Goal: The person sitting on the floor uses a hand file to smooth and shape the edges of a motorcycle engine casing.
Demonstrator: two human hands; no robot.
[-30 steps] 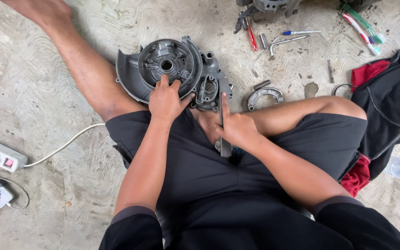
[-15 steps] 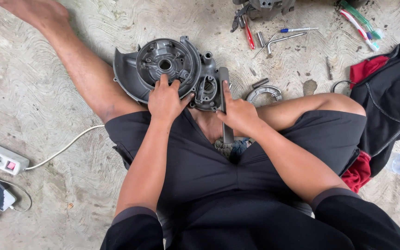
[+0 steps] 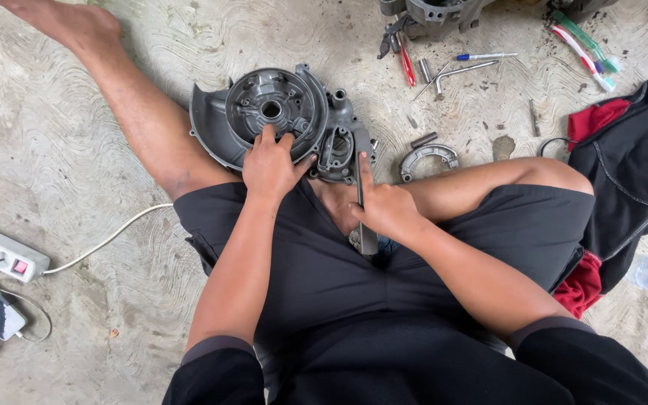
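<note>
Left hand [image 3: 271, 166] spread flat on the round grey metal engine casing [image 3: 283, 120], right hand [image 3: 385, 210] gripping a flat steel scraper blade [image 3: 361, 196] against the casing's edge, curved metal brake shoe [image 3: 429, 159] nearby on concrete floor [image 3: 54, 187]

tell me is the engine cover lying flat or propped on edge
Lying flat on the concrete floor: the engine cover shows its round hollow face upward, left hand pressing on it, right hand holding a flat tool against it.

The grey cast-metal engine casing [image 3: 286, 120] is lying on the concrete floor [image 3: 54, 165] between the legs, the curved metal brake shoe [image 3: 429, 159] sitting just right of it
</note>
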